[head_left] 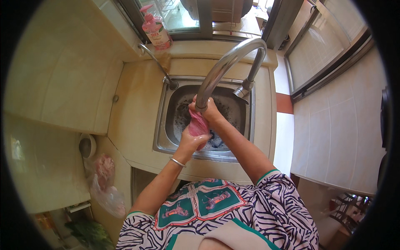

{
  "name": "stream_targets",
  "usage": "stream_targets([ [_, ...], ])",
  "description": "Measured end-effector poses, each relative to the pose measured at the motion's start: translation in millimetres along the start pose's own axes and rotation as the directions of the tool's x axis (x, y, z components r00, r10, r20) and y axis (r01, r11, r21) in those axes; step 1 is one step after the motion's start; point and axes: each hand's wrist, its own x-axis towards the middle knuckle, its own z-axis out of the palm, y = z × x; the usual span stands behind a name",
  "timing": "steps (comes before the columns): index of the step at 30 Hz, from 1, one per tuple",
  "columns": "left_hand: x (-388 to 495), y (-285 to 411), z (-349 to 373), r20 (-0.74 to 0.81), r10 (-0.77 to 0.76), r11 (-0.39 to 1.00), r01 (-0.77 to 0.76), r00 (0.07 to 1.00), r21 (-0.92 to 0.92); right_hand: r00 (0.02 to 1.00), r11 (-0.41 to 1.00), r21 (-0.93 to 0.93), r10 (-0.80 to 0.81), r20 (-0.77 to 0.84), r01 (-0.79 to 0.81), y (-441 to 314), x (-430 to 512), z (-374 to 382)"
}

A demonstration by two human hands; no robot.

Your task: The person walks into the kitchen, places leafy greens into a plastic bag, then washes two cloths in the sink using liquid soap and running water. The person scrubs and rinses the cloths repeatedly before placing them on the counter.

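Observation:
A wet pink cloth (198,125) is stretched between my two hands over the stainless steel sink (158,137). My left hand (191,137) grips its lower end, nearer my body. At its upper end, my right hand (207,109) holds the cloth, partly hidden behind the spout of the tall curved faucet (229,59). Foamy water (232,109) with dark patches lies in the basin below. Something dark blue (215,139) shows in the suds beside the cloth; its kind is unclear.
A thin second spout (155,61) rises at the sink's back left corner. A pink pump bottle (157,32) stands on the window ledge behind. Plastic bags (107,193) and a white bowl (88,145) lie at the left. A tiled wall and window frame bound the right.

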Motion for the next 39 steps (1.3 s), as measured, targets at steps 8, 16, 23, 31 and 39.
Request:
stream_targets([
  [8,31,-28,-6,-0.213,0.345,0.663,-0.076,0.914,0.745,0.915,0.985,-0.165,-0.113,-0.389,0.051,68,18,-17],
  [16,38,-57,-16,-0.263,0.268,0.579,0.063,0.927,0.813,0.836,0.973,-0.226,-0.087,-0.541,-0.044,81,-1,-5],
  [23,37,-6,-134,-0.519,0.394,0.894,-0.184,0.758,0.409,0.98,0.875,-0.456,0.197,0.036,-0.159,29,18,-38],
  [31,28,-7,-217,-0.337,0.673,0.538,-0.124,0.659,0.834,0.937,-0.442,-0.897,0.309,-0.165,-0.012,143,-51,-106],
  [39,27,-32,-123,-0.268,0.094,0.983,-0.132,0.959,-0.129,0.933,0.613,-0.72,0.085,-0.35,-0.326,95,-34,-122],
])
